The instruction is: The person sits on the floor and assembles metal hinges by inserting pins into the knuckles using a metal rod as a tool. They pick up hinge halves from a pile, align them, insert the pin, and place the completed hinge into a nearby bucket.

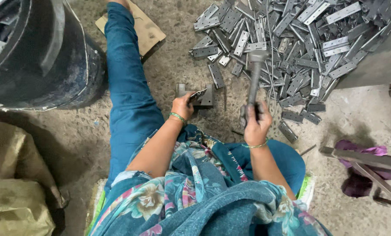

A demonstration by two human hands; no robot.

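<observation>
She sits on the concrete floor point(73, 144), left hand point(182, 107) pinching a metal hinge point(198, 94) against a small steel block point(204, 97) just past her knee. Her right hand point(256, 122) is wrapped tight around the handle of a hammer point(254, 78), its head raised over the edge of a big heap of hinges point(291, 43) (grey, flat, all alike). A dark drum point(38, 52) stands to her left, beside her outstretched leg point(125, 78).

Dull grey metal hinges point(291, 48), metal hammer point(254, 74), rough gritty concrete floor point(169, 65), brown cardboard point(145, 28), floral cloth point(191, 188)
</observation>
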